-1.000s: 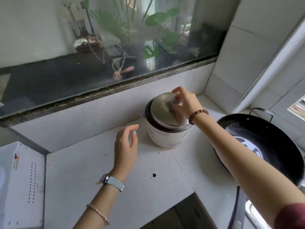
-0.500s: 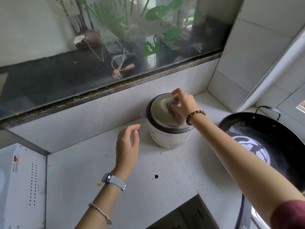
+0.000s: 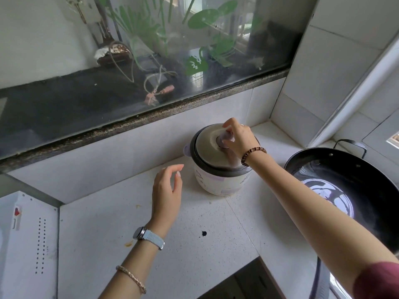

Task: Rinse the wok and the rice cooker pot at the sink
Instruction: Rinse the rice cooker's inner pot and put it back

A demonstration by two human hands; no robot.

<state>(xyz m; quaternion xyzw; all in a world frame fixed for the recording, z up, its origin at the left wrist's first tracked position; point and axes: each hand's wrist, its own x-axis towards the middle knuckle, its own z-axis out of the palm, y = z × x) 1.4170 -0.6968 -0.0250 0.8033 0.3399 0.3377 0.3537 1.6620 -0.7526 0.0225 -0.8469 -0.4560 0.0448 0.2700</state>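
A small white rice cooker (image 3: 220,182) with a metal lid (image 3: 207,145) stands in the counter's back corner. My right hand (image 3: 239,139) grips the lid's pale knob (image 3: 224,140); the lid sits on the cooker. The inner pot is hidden under the lid. My left hand (image 3: 167,190) hovers just left of the cooker, fingers relaxed, touching nothing. A black wok (image 3: 354,186) sits at the right, its long handle (image 3: 317,281) pointing toward me, partly hidden behind my right forearm.
The white speckled counter (image 3: 121,229) runs left to a white appliance (image 3: 23,244) with vent holes. A dark window ledge (image 3: 129,124) and glass with plants lie behind. Tiled walls close the right corner. A dark gap (image 3: 241,283) opens below the counter edge.
My right hand has kept its grip on the knob and the lid has settled flatter on the cooker. My left hand has barely moved. The view has shifted slightly.
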